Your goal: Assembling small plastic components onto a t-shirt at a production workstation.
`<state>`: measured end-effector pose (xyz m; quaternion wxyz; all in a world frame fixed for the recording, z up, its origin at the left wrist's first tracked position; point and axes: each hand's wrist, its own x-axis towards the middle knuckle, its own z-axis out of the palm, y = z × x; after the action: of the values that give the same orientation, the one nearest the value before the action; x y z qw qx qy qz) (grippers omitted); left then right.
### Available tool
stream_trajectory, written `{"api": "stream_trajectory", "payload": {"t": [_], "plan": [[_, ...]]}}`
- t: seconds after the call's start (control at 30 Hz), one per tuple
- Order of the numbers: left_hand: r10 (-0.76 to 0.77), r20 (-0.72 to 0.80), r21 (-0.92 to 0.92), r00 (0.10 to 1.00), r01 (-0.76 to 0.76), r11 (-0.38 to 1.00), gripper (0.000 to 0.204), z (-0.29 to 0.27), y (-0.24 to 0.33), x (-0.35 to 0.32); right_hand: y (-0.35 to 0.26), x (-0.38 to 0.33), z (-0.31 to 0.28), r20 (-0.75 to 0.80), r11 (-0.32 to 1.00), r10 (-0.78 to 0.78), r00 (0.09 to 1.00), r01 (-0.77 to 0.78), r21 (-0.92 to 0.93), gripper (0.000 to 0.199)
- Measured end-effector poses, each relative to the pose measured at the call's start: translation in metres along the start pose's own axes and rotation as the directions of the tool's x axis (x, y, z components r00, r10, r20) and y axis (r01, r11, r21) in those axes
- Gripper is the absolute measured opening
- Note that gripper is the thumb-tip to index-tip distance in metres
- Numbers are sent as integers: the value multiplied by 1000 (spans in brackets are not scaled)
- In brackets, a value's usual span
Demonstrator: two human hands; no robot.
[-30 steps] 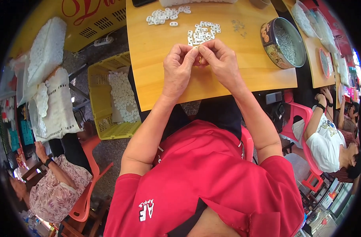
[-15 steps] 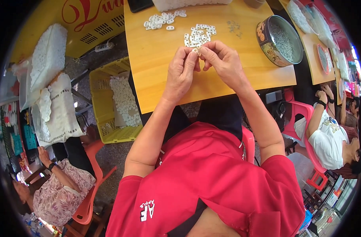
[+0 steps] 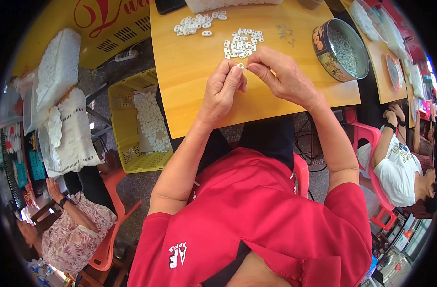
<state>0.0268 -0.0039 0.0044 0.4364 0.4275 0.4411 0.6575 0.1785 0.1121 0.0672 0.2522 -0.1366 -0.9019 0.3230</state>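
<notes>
My left hand (image 3: 221,91) is closed, with a small white plastic piece (image 3: 240,66) pinched between thumb and forefinger above the table's near part. Just right of it, my right hand (image 3: 286,79) is closed in a pinch, its fingertips close to that piece; what they grip is too small to make out. Beyond my hands lies a group of white two-holed plastic pieces (image 3: 241,47). Farther left is a second group of white oval pieces (image 3: 192,25). Some tiny metal parts (image 3: 286,34) are scattered to the right of the nearer group.
A round tin (image 3: 335,69) of small metal parts stands at the table's (image 3: 189,95) right. A box of white pieces (image 3: 232,5) sits at the back. A yellow crate (image 3: 137,165) is on the floor at left. Two people (image 3: 77,234) (image 3: 395,177) sit either side.
My right hand has drawn slightly right and away from the left, its wrist raised outward. The white piece stays in my left fingers and shows more clearly.
</notes>
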Motion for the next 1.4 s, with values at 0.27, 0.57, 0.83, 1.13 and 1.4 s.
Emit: {"api": "stream_trajectory", "payload": {"t": [0.27,0.57,0.83,1.13,1.4], "plan": [[-37,25,-54,999,38,998,24,2,3,-1,2,-1,4,28,1000,-9,1000,8,15,14],[-30,3,-67,1000,30,997,23,2,1,-1,2,5,10,-9,996,-54,998,54,66,12],[15,-39,-100,999,-18,995,18,2,4,-1,5,4,25,-107,994,-82,991,90,66,8],[29,-23,-45,999,-30,999,19,2,2,0,9,7,10,20,993,-114,993,113,46,8],[16,-18,-33,1000,-17,999,19,3,0,0,10,8,8,93,993,-101,990,95,73,16]]}}
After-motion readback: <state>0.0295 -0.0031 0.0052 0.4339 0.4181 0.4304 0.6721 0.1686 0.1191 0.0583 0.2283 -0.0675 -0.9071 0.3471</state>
